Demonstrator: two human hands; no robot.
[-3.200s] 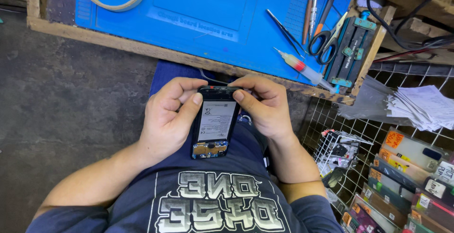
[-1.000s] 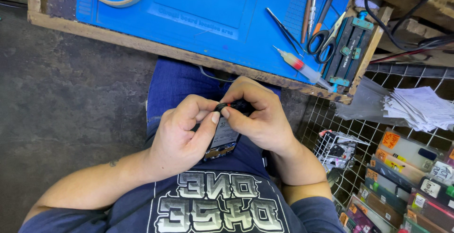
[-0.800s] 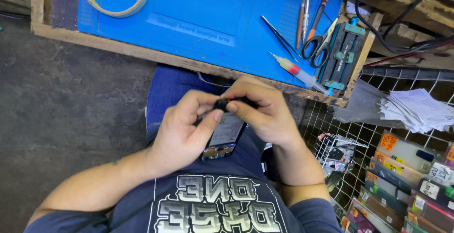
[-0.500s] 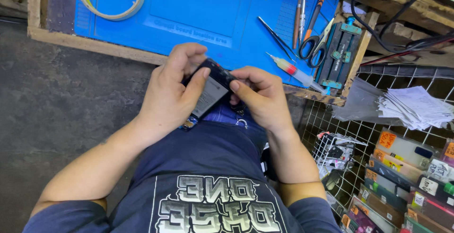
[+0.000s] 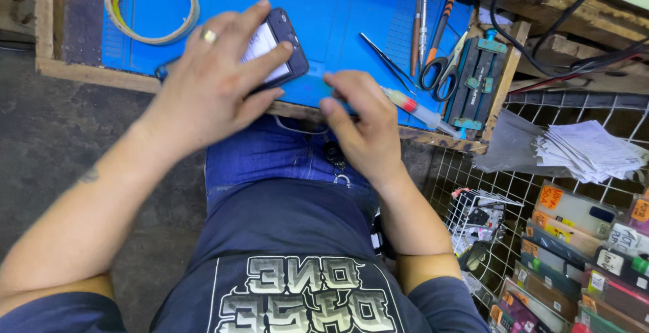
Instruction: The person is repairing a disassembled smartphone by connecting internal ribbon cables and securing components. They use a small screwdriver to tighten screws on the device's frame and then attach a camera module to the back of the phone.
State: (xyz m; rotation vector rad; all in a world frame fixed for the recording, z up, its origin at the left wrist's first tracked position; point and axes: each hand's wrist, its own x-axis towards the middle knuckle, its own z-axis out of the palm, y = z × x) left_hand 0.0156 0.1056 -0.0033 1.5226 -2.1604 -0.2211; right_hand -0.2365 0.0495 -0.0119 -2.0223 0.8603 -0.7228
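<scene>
Lifted from the lap, the phone [image 5: 274, 45] now sits over the blue mat [image 5: 351, 15], left hand [image 5: 209, 83] fingers clamped on it; right hand [image 5: 362, 127] fingers loosely apart beside it, empty. Back still open.

We note even, bright overhead light on the blue mat [image 5: 351, 8], soft shadows beneath it, motion blur on the right hand [image 5: 362, 127].

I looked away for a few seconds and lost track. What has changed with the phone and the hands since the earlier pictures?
The phone went from the lap, held in both hands, up and forward over the blue mat. The left hand alone grips it now; the right hand let go and rests at the mat's near edge. The tape roll, scissors and other tools stayed where they were.
</scene>
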